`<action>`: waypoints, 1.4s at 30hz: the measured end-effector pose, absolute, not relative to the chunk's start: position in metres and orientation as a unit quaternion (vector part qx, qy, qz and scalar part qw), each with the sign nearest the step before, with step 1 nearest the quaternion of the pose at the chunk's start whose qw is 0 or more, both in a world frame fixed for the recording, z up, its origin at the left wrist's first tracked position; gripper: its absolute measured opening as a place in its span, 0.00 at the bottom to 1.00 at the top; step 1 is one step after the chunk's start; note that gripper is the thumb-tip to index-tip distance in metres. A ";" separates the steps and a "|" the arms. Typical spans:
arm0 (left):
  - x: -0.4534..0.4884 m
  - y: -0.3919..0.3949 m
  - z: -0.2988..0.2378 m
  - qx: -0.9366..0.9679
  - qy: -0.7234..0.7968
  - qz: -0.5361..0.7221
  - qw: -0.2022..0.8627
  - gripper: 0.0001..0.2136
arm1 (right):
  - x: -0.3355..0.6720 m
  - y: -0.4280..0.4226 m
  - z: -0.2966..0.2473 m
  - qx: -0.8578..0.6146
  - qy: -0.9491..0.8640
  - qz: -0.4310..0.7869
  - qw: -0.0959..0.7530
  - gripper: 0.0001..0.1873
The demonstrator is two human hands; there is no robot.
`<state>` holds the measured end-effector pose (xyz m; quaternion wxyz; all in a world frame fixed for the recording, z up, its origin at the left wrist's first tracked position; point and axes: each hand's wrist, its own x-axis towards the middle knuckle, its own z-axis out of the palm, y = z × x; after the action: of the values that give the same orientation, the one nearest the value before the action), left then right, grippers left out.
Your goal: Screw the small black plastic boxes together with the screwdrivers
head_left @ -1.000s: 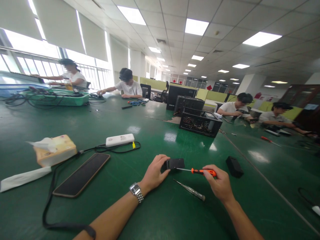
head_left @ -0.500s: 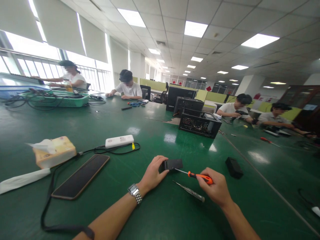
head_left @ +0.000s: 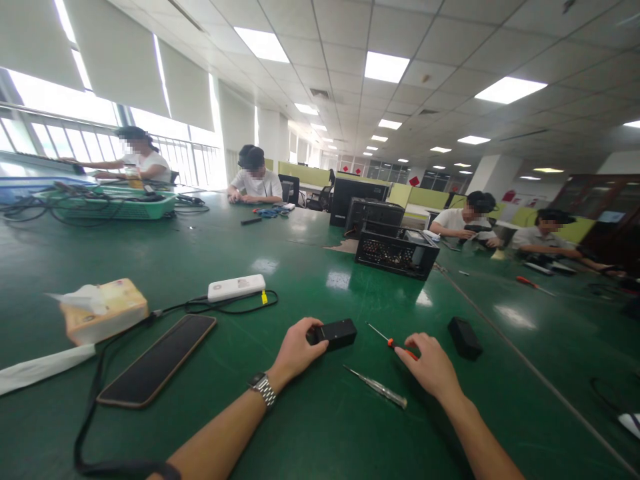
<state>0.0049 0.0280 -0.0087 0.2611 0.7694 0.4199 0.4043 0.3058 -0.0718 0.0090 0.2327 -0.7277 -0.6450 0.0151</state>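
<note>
My left hand (head_left: pixel 299 348) has its thumb and fingers closed on one end of a small black box (head_left: pixel 337 335), which rests low over the green table. Off the box's right side is a screwdriver (head_left: pixel 391 343) with an orange and black handle, its tip pointing up-left and apart from the box. My right hand (head_left: pixel 431 365) has that handle loosely between thumb and fingers, partly hiding it. A second screwdriver, slim with a clear handle (head_left: pixel 383 389), lies on the table between my hands. To the right sits another black block (head_left: pixel 465 338).
A phone (head_left: pixel 159 360), a tissue pack (head_left: pixel 106 312) and a white power bank-like device (head_left: pixel 237 287) with a cable lie to the left. Ahead stands an open black computer case (head_left: pixel 397 252). A green basket (head_left: pixel 115 205) holds cables. Several people sit around the table.
The screwdriver tip has come away from the black box, and my right hand's grip has loosened. My left hand has turned the box so another face with small holes shows.
</note>
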 end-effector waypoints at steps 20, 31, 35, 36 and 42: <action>0.005 0.024 -0.004 0.786 0.415 0.389 0.244 0.10 | 0.265 -0.083 0.027 -0.629 -0.708 0.228 0.228 0.12; 0.005 0.021 0.000 0.806 0.408 0.365 0.224 0.10 | 0.259 -0.083 0.028 -0.631 -0.727 0.129 0.239 0.15; 0.008 0.019 -0.002 0.809 0.397 0.367 0.230 0.11 | 0.244 -0.089 0.032 -0.638 -0.732 0.013 0.239 0.16; 0.009 0.019 -0.003 0.808 0.398 0.367 0.232 0.11 | 0.241 -0.091 0.033 -0.642 -0.730 -0.012 0.236 0.15; 0.009 0.018 -0.004 0.804 0.399 0.367 0.245 0.12 | 0.233 -0.101 0.040 -0.675 -0.702 -0.089 0.207 0.15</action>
<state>0.0093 0.0183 -0.0037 0.2447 0.8037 0.3994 0.3670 0.2335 -0.1012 0.0401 0.2071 -0.6753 -0.7023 -0.0889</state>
